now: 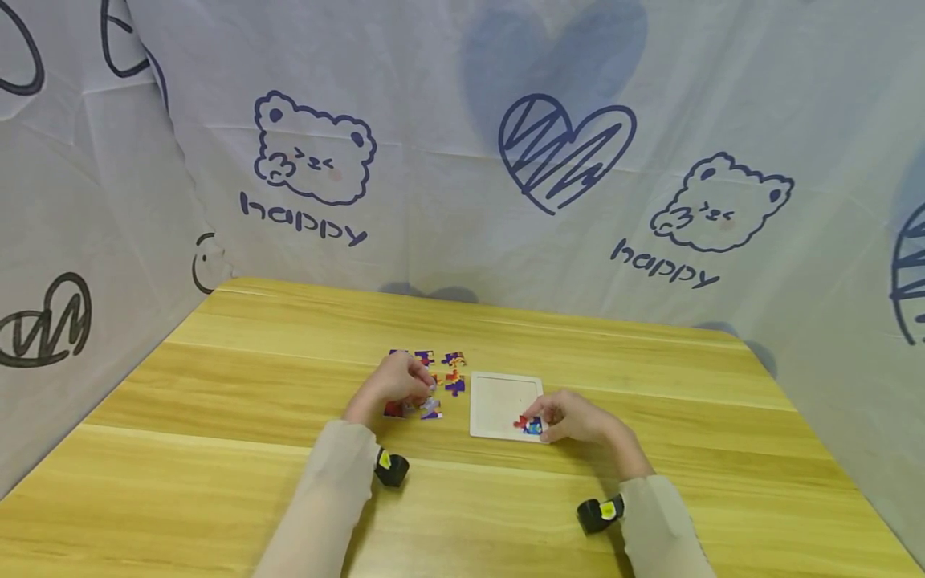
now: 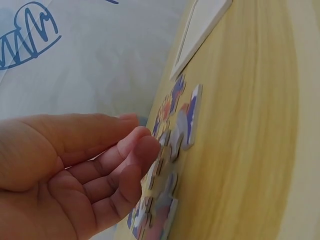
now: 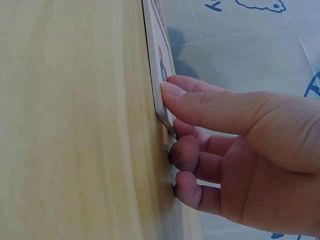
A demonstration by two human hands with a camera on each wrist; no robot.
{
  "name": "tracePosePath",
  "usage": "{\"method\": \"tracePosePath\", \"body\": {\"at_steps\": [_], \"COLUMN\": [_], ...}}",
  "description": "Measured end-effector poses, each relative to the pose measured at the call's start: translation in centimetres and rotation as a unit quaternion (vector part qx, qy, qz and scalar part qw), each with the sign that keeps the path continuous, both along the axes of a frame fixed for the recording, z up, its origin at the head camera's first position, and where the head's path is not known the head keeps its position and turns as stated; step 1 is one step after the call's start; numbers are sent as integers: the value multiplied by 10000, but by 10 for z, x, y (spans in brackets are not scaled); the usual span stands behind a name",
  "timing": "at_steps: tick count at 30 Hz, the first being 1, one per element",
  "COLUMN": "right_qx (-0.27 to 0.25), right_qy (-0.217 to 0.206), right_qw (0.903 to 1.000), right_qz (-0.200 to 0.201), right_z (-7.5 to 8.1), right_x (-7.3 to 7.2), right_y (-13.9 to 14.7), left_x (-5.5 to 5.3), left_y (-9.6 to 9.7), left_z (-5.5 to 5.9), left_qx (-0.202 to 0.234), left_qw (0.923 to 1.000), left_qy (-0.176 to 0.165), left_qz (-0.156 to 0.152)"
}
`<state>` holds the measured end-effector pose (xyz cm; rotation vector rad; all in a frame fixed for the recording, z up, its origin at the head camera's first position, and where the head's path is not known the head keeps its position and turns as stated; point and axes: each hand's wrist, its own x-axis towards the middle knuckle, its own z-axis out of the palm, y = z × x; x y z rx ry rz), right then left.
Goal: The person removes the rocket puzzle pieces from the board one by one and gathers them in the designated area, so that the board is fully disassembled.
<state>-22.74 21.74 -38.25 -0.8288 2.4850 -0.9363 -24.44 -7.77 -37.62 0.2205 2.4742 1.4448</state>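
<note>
Right of the table's middle lies a white square puzzle tray [image 1: 495, 408]. A red and blue jigsaw piece [image 1: 533, 427] is at its near right corner. My right hand [image 1: 574, 416] has its thumb and index finger about that piece, seemingly pinching it. In the right wrist view, the thumb [image 3: 175, 95] is at the tray's rim and the other fingers curl beside it. Several loose jigsaw pieces [image 1: 454, 384] lie left of the tray. Over them hovers my left hand [image 1: 396, 379], fingers loosely bent, with nothing visible in it; it hides some pieces.
The wooden table [image 1: 238, 385] reaches back to a white cloth [image 1: 433, 160] printed with hearts and bears. Each wrist carries a black camera mount [image 1: 391, 468]. In the left wrist view, the nearest loose piece [image 2: 192, 117] is by the tray's side of the group.
</note>
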Motion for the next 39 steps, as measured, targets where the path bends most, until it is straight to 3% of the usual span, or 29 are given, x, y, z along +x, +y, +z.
{"method": "tracePosePath", "body": {"at_steps": [7,14,20,27,39], "right_qx": [-94,52,134,142,144], "right_qy": [-18,-223,-301,-330,-380], "right_qw": [9999,9971,9938,9934,9935], "right_qz": [-62,-727,-1063,-1091,-1064], "right_z": [-1,-3,-3,-6,-5], "right_x": [1,1,1,-1,-2], "right_y": [1,-1,-3,-1,-1], "left_x": [-2,-5,-3,-2,-3], "left_y": [8,17,24,39,68], "left_z": [-1,-3,-1,-2,-6], "left_qx": [-50,-156,64,454,249], "left_qw": [9999,9984,9977,9957,9921], "left_qy": [38,300,259,154,368], "left_qz": [-95,-450,-628,-790,-1169]}}
